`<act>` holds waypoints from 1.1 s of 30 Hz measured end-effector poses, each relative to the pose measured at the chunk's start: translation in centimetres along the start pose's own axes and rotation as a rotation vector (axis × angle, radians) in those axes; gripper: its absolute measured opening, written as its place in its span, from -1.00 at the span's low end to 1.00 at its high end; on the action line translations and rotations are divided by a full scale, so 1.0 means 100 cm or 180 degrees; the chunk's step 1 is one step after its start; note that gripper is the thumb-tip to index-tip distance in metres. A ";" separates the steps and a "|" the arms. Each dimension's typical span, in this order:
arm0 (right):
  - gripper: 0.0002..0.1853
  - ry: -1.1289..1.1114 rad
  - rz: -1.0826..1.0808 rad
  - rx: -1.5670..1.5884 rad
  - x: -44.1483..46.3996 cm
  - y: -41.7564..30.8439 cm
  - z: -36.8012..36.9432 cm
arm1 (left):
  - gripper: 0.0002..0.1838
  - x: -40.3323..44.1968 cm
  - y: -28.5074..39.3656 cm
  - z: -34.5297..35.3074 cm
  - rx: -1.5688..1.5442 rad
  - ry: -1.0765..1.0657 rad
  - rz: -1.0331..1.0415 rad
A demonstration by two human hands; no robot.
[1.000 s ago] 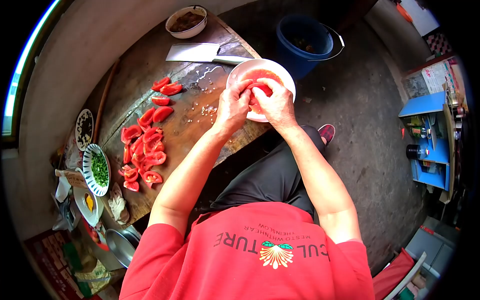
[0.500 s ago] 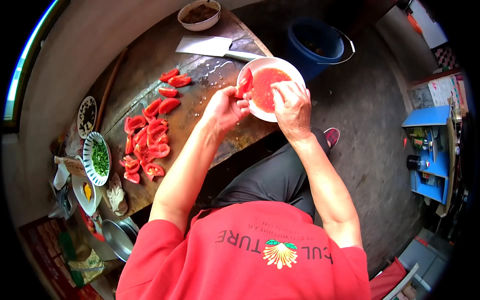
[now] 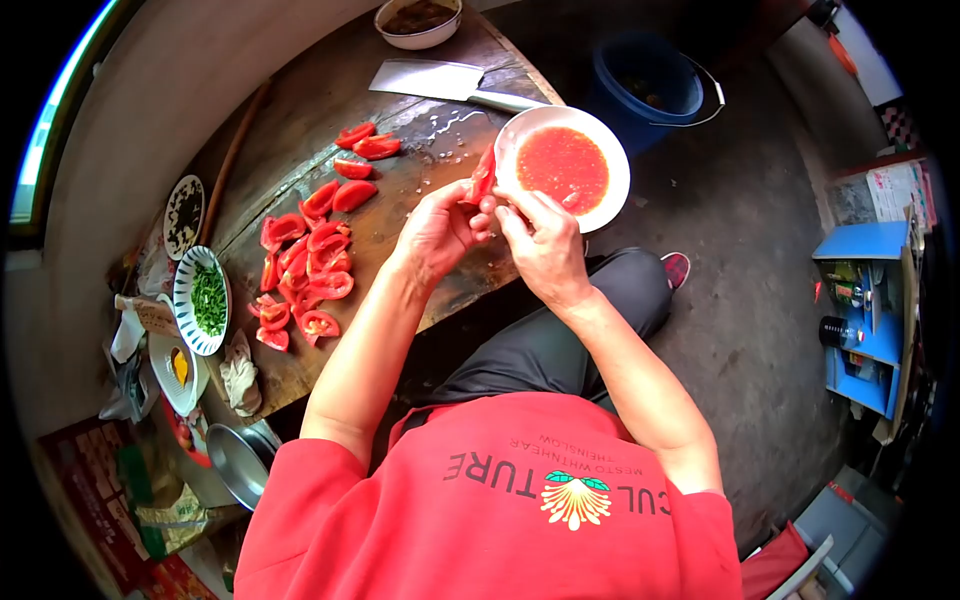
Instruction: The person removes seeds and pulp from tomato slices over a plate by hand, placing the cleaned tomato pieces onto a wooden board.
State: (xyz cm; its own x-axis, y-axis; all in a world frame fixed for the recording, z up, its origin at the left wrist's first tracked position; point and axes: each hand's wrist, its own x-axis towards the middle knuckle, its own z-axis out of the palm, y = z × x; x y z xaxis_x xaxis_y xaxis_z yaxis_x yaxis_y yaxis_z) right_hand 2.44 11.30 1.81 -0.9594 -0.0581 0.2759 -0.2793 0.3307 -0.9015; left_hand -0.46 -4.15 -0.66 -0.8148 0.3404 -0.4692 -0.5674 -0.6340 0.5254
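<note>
My left hand (image 3: pixel 443 230) grips a tomato wedge (image 3: pixel 484 172) between thumb and fingers, at the left rim of a white bowl (image 3: pixel 619 180). Red, seedy tomato pulp (image 3: pixel 562 165) covers the bowl's bottom. My right hand (image 3: pixel 549 245) is at the bowl's near rim, its thumb and fingers drawn together close to the wedge; what they pinch, if anything, is hidden. Left of my hands, several cut tomato wedges (image 3: pixel 327 262) lie in a loose row on the wooden table (image 3: pixel 400 270).
A cleaver (image 3: pixel 428 80) lies flat behind the bowl, its handle reaching toward the rim. Beyond it stands a dish of brown food (image 3: pixel 419 38). Chopped greens fill a striped bowl (image 3: pixel 181 300) at left. A blue bucket (image 3: pixel 610 85) sits past the table edge, and a cloth (image 3: pixel 239 375) lies near the left corner.
My right hand has drawn back from over the pulp to the bowl's near rim, close to the wedge. My left hand still holds the wedge. The whole view has shifted slightly.
</note>
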 end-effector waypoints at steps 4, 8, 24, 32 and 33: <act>-0.80 0.0076 0.0580 0.0031 0.013 0.009 -0.003 | -0.78 0.019 -0.006 0.021 0.0647 -0.0386 0.0349; -0.82 0.0286 0.0321 0.0047 0.019 0.035 -0.011 | -0.70 0.035 -0.015 0.051 0.1130 0.0243 0.0811; -0.92 0.0319 -0.0193 -0.0940 0.001 0.046 -0.032 | -0.79 -0.032 0.089 -0.091 0.6468 0.2736 0.3335; -0.90 0.0389 -0.0202 -0.0833 0.001 0.038 -0.034 | -0.74 0.020 0.126 -0.089 0.7174 0.1584 0.2837; -0.90 0.0402 -0.0173 -0.0840 0.000 0.040 -0.033 | -0.76 0.024 0.128 -0.092 0.7139 0.1513 0.2816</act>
State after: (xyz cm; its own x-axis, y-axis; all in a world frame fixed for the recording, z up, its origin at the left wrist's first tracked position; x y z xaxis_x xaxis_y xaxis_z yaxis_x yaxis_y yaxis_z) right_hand 1.46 15.74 -0.69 -0.9263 0.0300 0.3756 -0.2944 0.5648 -0.7709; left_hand -8.60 -17.81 -1.63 -0.9349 0.2166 0.2813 0.2491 0.9648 0.0847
